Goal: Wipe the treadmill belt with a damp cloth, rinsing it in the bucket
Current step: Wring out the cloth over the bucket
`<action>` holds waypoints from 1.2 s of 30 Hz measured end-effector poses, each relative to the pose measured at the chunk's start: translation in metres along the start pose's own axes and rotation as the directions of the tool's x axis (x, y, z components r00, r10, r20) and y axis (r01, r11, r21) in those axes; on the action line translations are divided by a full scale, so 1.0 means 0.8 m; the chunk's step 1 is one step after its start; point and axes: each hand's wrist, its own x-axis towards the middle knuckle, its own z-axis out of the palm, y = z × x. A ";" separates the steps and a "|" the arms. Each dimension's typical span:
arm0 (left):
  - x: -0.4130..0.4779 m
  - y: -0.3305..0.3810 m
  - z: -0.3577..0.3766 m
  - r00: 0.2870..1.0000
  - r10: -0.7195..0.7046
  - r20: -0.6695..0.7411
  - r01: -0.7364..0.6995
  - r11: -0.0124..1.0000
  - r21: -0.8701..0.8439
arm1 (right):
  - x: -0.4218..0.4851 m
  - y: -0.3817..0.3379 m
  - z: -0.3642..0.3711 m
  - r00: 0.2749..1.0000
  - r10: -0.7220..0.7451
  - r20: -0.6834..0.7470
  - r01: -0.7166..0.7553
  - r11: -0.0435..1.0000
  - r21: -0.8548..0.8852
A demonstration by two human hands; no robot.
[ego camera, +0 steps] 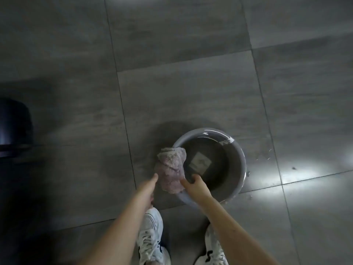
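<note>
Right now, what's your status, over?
Right hand grips cloth at bucket rim. Left hand touches cloth, grip unclear. Cloth draped over rim, water in bucket. Nothing in the way.

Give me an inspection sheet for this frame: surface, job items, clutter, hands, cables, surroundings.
Surface: grey tiled floor, glare patch at right, wet splashes beside the basin.
Job's things: grey basin holding water; pinkish cloth draped over its left rim.
Clutter: dark speck on the floor.
Hands: right hand grips the cloth at the rim; left hand touches the cloth's left edge, grip unclear.
Cables: nothing seen.
Surroundings: dark rounded object at left edge; white sneakers below.
</note>
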 end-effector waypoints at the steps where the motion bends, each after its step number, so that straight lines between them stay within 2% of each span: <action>1: 0.016 0.000 0.008 0.993 -0.082 0.086 0.087 0.995 -0.058 | 0.014 0.003 0.009 1.000 0.024 0.013 -0.025 0.999 0.034; 3: 0.043 0.000 0.020 0.947 -0.177 0.268 0.237 0.949 -0.210 | 0.032 0.007 0.023 0.998 0.049 0.050 -0.054 0.992 0.112; 4: 0.051 0.000 0.026 0.925 -0.190 0.329 0.302 0.894 -0.331 | 0.037 0.007 0.028 0.998 0.044 0.050 -0.050 0.988 0.143; 8: 0.049 0.002 0.037 0.945 -0.140 0.297 0.308 0.690 -0.655 | 0.027 0.006 0.034 0.992 0.013 -0.122 0.006 0.988 0.155; 11: 0.023 0.002 0.019 0.954 -0.083 0.288 0.286 0.544 -0.789 | -0.012 -0.010 0.022 0.988 0.018 -0.154 0.017 0.975 0.223; 13: -0.024 0.008 -0.001 0.957 -0.042 0.286 0.266 0.516 -0.814 | -0.054 -0.029 0.007 0.987 -0.008 -0.159 0.047 0.969 0.242; 16: -0.118 0.021 -0.029 0.974 0.028 0.225 0.166 0.588 -0.792 | -0.131 -0.061 -0.028 0.987 -0.040 -0.153 0.076 0.968 0.238; 19: -0.227 0.028 -0.059 0.993 0.105 0.052 -0.042 0.729 -0.683 | -0.213 -0.092 -0.076 0.996 -0.042 -0.080 0.055 0.985 0.163; 21: -0.301 0.037 -0.077 0.973 0.226 -0.037 -0.204 0.785 -0.585 | -0.264 -0.114 -0.112 0.997 -0.059 -0.051 0.064 0.992 0.112; 24: -0.397 0.066 -0.093 0.906 0.411 -0.101 -0.415 0.816 -0.402 | -0.327 -0.153 -0.170 0.988 -0.142 -0.055 0.145 0.988 0.054; 28: -0.506 0.120 -0.088 0.823 0.552 -0.134 -0.568 0.800 -0.192 | -0.389 -0.211 -0.272 0.914 -0.398 -0.075 0.390 0.915 -0.107; 30: -0.560 0.149 -0.078 0.749 0.643 -0.161 -0.652 0.758 -0.009 | -0.414 -0.238 -0.329 0.838 -0.542 -0.061 0.513 0.821 -0.249; 33: -0.638 0.188 -0.057 0.608 0.785 -0.119 -0.701 0.601 0.384 | -0.441 -0.281 -0.416 0.691 -0.716 0.099 0.651 0.558 -0.515; 36: -0.701 0.225 -0.036 0.574 0.817 -0.050 -0.684 0.513 0.519 | -0.455 -0.323 -0.485 0.611 -0.708 0.354 0.697 0.270 -0.664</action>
